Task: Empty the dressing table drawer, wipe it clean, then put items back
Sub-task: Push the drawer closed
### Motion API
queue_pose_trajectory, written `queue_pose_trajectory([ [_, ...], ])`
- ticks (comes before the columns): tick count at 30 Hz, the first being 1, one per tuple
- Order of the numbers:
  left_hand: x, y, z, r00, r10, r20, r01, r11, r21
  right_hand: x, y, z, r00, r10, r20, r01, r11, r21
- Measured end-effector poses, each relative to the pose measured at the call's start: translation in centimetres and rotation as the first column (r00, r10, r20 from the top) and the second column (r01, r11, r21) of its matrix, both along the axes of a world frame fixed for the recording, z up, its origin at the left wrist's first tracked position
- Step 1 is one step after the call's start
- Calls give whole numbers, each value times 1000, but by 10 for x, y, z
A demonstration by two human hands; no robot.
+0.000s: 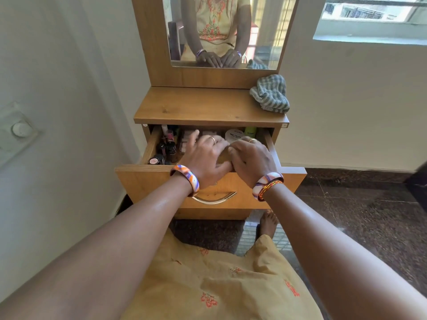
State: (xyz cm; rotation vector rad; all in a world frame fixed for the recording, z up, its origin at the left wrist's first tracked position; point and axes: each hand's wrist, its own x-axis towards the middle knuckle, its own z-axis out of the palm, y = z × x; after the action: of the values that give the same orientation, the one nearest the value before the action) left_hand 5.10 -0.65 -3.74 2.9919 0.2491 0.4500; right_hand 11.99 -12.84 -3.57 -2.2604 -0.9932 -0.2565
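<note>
With the wooden pull-out drawer (pixel 147 179) of the dressing table open and full, emptying hasn't really begun. Both hands are inside, over the middle. Left hand (pixel 205 155): fingers extended, relaxed, holding nothing visible. Right hand (pixel 250 158): fingers curled down; can't tell whether it grips anything. Small cosmetic bottles and lipsticks (pixel 167 146) crowd the left end; white round nail-polish-remover tub (pixel 234 134) and green bottle (pixel 250 130) sit at the back. My call: lift upright bottles out one or two at a time onto the wooden bench top (pixel 196 105), keeping them clear of the green-striped cloth (pixel 270 93), which is needed for wiping.
</note>
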Motion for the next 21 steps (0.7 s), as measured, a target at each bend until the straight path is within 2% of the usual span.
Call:
queue_pose_trajectory([
  [3,10,10,6,1000,-10,27,11,998,-59,13,5,5,1000,30,-7,-29,999,27],
  [7,26,23,12,998,-4,-65,-2,996,-87,32,14,12,997,76,-8,-76,989,-129],
  [10,37,30,13,987,-39,-155,38,999,-5,45,22,14,993,112,-33,-116,966,-230],
  [17,58,43,15,985,-6,-174,18,998,66,69,38,17,982,182,-57,-189,895,-405],
  [21,63,53,15,984,2,-180,32,982,188,78,39,14,974,224,45,-180,873,-452],
])
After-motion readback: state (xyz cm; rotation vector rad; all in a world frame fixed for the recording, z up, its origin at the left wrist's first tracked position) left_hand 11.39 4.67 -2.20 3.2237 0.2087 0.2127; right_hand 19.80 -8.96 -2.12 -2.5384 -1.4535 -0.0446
